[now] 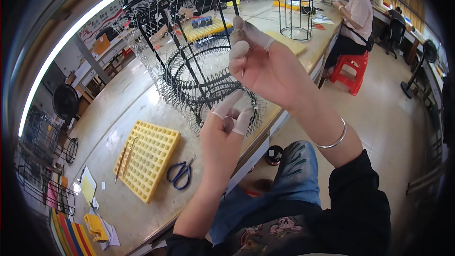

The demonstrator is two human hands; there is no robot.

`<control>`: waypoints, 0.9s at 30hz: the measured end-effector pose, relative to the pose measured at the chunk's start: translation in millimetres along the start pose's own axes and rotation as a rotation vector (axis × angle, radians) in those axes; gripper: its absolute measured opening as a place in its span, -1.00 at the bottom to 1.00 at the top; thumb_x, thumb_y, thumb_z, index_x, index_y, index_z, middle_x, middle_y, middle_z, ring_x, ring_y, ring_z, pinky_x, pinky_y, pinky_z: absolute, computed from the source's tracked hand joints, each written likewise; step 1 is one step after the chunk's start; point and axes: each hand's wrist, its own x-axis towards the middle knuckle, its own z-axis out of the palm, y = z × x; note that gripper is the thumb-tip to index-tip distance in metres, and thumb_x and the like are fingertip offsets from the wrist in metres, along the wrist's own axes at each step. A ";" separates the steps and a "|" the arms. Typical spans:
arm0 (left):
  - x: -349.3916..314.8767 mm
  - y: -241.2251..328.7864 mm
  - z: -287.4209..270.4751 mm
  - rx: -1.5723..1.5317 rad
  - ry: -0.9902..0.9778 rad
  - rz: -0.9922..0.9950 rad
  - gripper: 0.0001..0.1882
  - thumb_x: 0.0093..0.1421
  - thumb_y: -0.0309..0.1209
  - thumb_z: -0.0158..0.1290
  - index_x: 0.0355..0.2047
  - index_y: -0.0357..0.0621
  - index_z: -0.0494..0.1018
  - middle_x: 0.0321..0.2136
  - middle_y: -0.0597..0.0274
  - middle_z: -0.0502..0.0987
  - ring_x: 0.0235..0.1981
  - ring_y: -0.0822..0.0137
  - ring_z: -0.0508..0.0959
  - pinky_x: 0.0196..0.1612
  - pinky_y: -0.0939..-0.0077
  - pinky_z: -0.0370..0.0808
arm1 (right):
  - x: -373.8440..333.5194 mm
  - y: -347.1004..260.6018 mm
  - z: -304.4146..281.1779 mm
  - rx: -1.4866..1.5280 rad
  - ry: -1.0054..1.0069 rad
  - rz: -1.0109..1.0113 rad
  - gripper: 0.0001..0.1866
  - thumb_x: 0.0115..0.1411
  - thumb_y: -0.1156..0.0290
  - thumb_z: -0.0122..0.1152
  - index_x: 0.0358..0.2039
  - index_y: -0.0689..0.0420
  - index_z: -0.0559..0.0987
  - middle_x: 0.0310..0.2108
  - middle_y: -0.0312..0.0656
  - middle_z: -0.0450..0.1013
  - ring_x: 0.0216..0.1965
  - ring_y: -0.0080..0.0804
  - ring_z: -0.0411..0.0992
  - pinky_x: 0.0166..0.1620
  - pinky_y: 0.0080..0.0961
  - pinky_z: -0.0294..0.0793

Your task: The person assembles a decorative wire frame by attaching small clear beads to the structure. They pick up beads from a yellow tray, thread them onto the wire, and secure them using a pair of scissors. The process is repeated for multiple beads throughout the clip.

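White finger covers are on the fingertips of both my hands. My left hand (pixel 222 137) is at the near edge of a black wire rack (pixel 201 85), its index finger and thumb apart and another finger curled between them. Nothing shows in it. Higher and to the right, my right hand (pixel 270 71) has its fingers closed together in a pinch. A thin pointed bit sticks out below them, too small to name. Rings of small hooks line the rack, and fine beaded chains (pixel 142 52) hang from its upper part.
On the table lie a yellow gridded foam block (pixel 149 161) with thin tools on it, and blue-handled scissors or pliers (pixel 180 174). A yellow tape dispenser (pixel 96 228) is at lower left. Another wire rack (pixel 295 14) stands behind. A person (pixel 358 16) sits on a red stool (pixel 351 73).
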 end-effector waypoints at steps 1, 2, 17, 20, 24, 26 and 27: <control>0.6 1.1 0.4 0.000 -0.021 -0.041 -0.71 0.13 -0.51 0.10 -0.10 -0.21 0.47 -0.55 0.43 0.39 -0.58 0.66 0.26 -0.51 0.77 0.21 | -2.2 2.9 -2.6 0.015 0.003 0.002 -0.79 0.27 0.40 0.00 -0.11 0.15 0.47 -0.34 -0.35 0.39 -0.42 -0.58 0.32 -0.33 -0.59 0.30; 1.0 -2.4 1.5 -0.066 -0.026 -0.033 -0.72 0.14 -0.51 0.10 -0.11 -0.22 0.47 -0.51 0.40 0.43 -0.54 0.66 0.32 -0.48 0.77 0.26 | -4.2 5.7 -4.9 0.030 0.005 0.004 -0.79 0.27 0.40 0.00 -0.11 0.15 0.47 -0.34 -0.35 0.39 -0.43 -0.58 0.32 -0.33 -0.59 0.29; 0.3 -13.2 -6.4 -0.143 0.039 0.037 -0.79 0.17 -0.51 0.08 -0.18 -0.31 0.49 -0.41 0.33 0.54 -0.43 0.65 0.46 -0.39 0.78 0.37 | 0.5 25.2 -5.7 0.116 0.058 -0.088 -0.82 0.27 0.39 0.01 -0.13 0.11 0.47 -0.40 -0.36 0.34 -0.51 -0.64 0.27 -0.43 -0.64 0.25; 2.0 -10.6 -6.7 -0.173 0.051 0.028 -0.80 0.16 -0.52 0.09 -0.20 -0.31 0.49 -0.43 0.37 0.53 -0.46 0.68 0.43 -0.44 0.80 0.32 | 0.2 27.7 -6.9 0.161 -0.003 -0.085 -0.82 0.26 0.39 0.02 -0.15 0.11 0.48 -0.40 -0.36 0.35 -0.51 -0.64 0.27 -0.44 -0.65 0.23; 2.9 -11.2 -8.1 -0.185 0.073 0.040 -0.81 0.15 -0.53 0.10 -0.21 -0.29 0.50 -0.47 0.40 0.51 -0.50 0.70 0.40 -0.48 0.81 0.29 | 3.7 32.2 -8.3 0.198 -0.023 -0.094 -0.82 0.25 0.39 0.04 -0.16 0.11 0.49 -0.41 -0.37 0.36 -0.52 -0.65 0.27 -0.45 -0.65 0.21; 2.3 -12.7 -10.1 -0.176 0.105 0.049 -0.82 0.14 -0.53 0.10 -0.23 -0.29 0.50 -0.49 0.41 0.52 -0.52 0.70 0.39 -0.50 0.81 0.28 | 4.7 34.4 -7.0 0.208 -0.013 -0.101 -0.83 0.25 0.39 0.05 -0.17 0.11 0.49 -0.42 -0.38 0.35 -0.52 -0.65 0.26 -0.45 -0.64 0.20; 2.0 -14.1 -10.6 -0.171 0.119 0.055 -0.83 0.13 -0.53 0.11 -0.24 -0.29 0.51 -0.50 0.41 0.52 -0.54 0.70 0.38 -0.51 0.81 0.28 | 4.9 34.6 -7.8 0.199 -0.025 -0.114 -0.82 0.25 0.40 0.04 -0.16 0.12 0.49 -0.42 -0.37 0.35 -0.52 -0.64 0.26 -0.45 -0.65 0.21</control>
